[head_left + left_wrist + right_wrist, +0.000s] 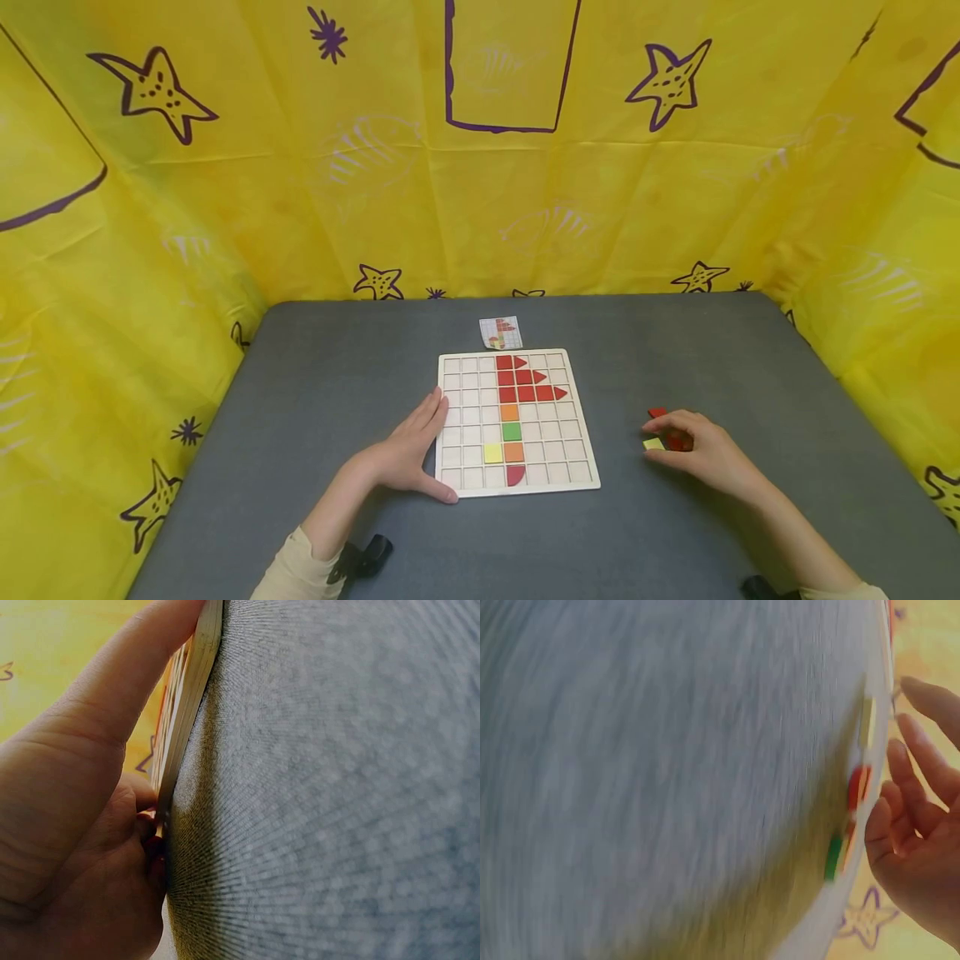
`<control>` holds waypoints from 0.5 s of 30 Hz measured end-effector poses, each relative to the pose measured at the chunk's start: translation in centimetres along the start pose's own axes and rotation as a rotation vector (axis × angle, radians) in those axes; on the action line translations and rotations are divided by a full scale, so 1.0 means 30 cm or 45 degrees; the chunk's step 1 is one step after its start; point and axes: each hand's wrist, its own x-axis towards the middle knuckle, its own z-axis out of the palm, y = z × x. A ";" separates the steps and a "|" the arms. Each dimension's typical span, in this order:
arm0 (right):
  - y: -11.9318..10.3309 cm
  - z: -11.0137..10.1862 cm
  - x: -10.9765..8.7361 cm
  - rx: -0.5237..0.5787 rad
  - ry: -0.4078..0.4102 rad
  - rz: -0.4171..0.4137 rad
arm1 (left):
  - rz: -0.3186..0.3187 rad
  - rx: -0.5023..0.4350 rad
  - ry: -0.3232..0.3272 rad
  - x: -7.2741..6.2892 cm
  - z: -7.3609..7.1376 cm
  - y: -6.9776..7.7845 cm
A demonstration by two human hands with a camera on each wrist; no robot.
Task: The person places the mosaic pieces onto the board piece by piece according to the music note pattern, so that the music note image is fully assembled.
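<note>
A pale wooden grid board (558,452) lies on the table. On it are red squares (507,377) with red triangles (561,392), orange squares (510,412), a green square (512,432), a yellow square (492,453) and a red rounded piece (515,475). My left hand (408,457) rests at the board's left edge, thumb at the near corner. To the board's right, my right hand (708,457) hovers over loose pieces, fingers relaxed. Beneath it lie a yellow tile (653,445), red pieces (678,441) and, in the right wrist view, a green piece (832,859).
A small pattern card (500,332) lies beyond the board's far edge, showing a similar coloured figure. The dark grey table (337,358) is bordered at the back and sides by a yellow cloth (300,167) with starfish drawings.
</note>
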 end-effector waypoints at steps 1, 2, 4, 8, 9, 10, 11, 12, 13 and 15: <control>0.009 -0.010 -0.006 -0.019 -0.001 -0.001 | 0.000 0.000 -0.002 0.000 0.000 0.000; 0.016 -0.019 -0.010 -0.032 -0.002 -0.009 | 0.000 -0.002 -0.002 0.001 -0.001 0.000; 0.030 -0.033 -0.015 -0.052 -0.003 -0.038 | 0.001 -0.001 -0.002 0.001 -0.001 0.000; 0.044 -0.044 -0.019 -0.082 0.008 -0.090 | 0.009 0.000 0.004 0.000 -0.002 -0.001; 0.046 -0.044 -0.020 -0.092 0.007 -0.100 | 0.010 0.002 0.005 -0.001 -0.002 -0.001; 0.047 -0.042 -0.019 -0.099 0.010 -0.105 | 0.012 0.000 0.006 -0.001 -0.002 -0.001; 0.048 -0.041 -0.019 -0.105 0.013 -0.109 | 0.012 0.001 0.006 -0.001 -0.002 -0.002; 0.050 -0.039 -0.017 -0.113 0.014 -0.110 | 0.012 0.000 0.006 -0.002 -0.001 -0.002; 0.051 -0.036 -0.016 -0.121 0.015 -0.110 | 0.010 -0.001 0.005 -0.002 -0.001 -0.001; 0.054 -0.032 -0.012 -0.142 0.017 -0.106 | 0.005 -0.003 0.004 -0.003 0.000 -0.001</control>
